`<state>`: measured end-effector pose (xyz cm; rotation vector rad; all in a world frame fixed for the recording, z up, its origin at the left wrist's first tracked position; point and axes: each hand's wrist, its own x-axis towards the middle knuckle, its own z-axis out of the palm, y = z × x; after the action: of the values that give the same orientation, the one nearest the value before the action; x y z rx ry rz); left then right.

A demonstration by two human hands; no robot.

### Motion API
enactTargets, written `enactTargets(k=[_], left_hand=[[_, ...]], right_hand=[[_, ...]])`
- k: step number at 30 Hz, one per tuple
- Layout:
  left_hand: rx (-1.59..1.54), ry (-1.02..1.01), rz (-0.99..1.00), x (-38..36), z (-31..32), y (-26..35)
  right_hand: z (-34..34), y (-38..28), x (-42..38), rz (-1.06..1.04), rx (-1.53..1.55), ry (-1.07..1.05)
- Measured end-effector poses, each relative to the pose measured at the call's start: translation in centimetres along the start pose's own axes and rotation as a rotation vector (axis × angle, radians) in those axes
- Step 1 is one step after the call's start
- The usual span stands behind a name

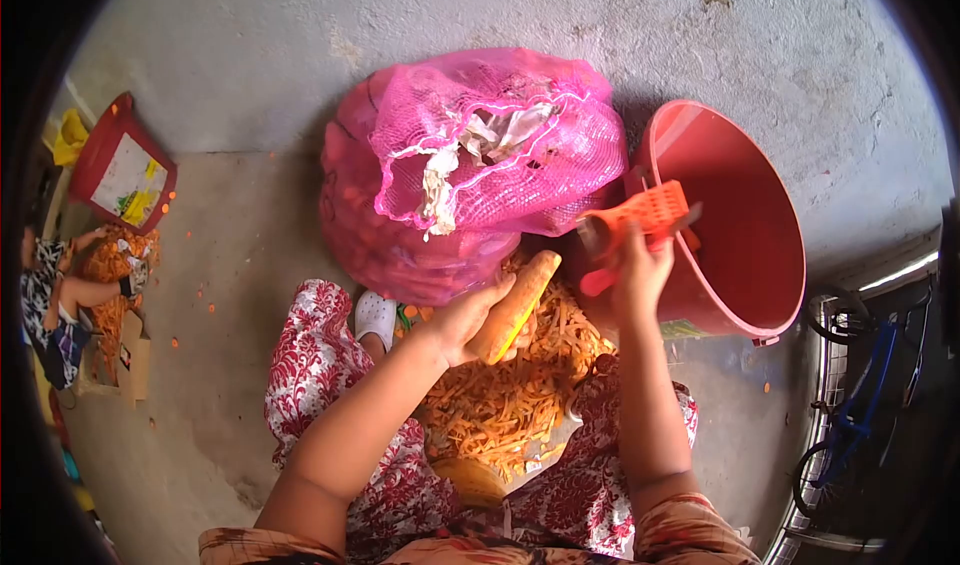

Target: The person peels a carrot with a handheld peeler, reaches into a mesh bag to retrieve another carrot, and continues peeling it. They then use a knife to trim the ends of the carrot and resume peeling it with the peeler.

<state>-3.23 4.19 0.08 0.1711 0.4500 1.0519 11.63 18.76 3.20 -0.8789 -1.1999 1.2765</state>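
My left hand [470,323] is wrapped round a thick carrot [518,305], held at a slant. A bright yellow-orange strip runs down one side of its duller skin. My right hand [641,270] grips an orange slotted peeler [640,215], blurred by motion, near the bucket's rim; a red handle and dark metal ends show around my fingers. Below both hands, a heap of orange peelings [510,395] lies between my legs. Right beyond my left hand stands a pink mesh sack [420,255] full of carrots, its mouth gathered on top.
A large red bucket [730,215] stands at the right by the grey wall [700,25]. Farther left are another red bucket [115,165] and a seated person [70,295] beside more peelings [115,260]. Small orange bits dot the floor [225,365]. A blue bicycle [868,395] is at far right.
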Motion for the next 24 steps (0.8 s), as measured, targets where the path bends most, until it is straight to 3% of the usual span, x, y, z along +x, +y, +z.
enactTargets(k=[4, 9, 12, 19, 24], left_hand=[[0.037, 0.085, 0.033, -0.5, -0.4, -0.2], [0.217, 0.236, 0.072, 0.0, 0.0, 0.2], [0.145, 0.192, 0.044, 0.0, -0.3, 0.1], [0.075, 0.081, 0.032, -0.5, 0.8, 0.9], [-0.025, 0.046, 0.107, 0.1, 0.2, 0.7]], right_hand=[[-1.2, -1.4, 0.9, -0.039, 0.066, 0.064], [0.9, -1.2, -2.7, 0.119, 0.021, -0.224], [2.0, -1.3, -4.7, 0.143, -0.029, -0.369], [0.3, -1.3, -1.2, 0.092, -0.003, -0.029], [1.1, -2.3, -3.0, 0.087, -0.01, -0.159]])
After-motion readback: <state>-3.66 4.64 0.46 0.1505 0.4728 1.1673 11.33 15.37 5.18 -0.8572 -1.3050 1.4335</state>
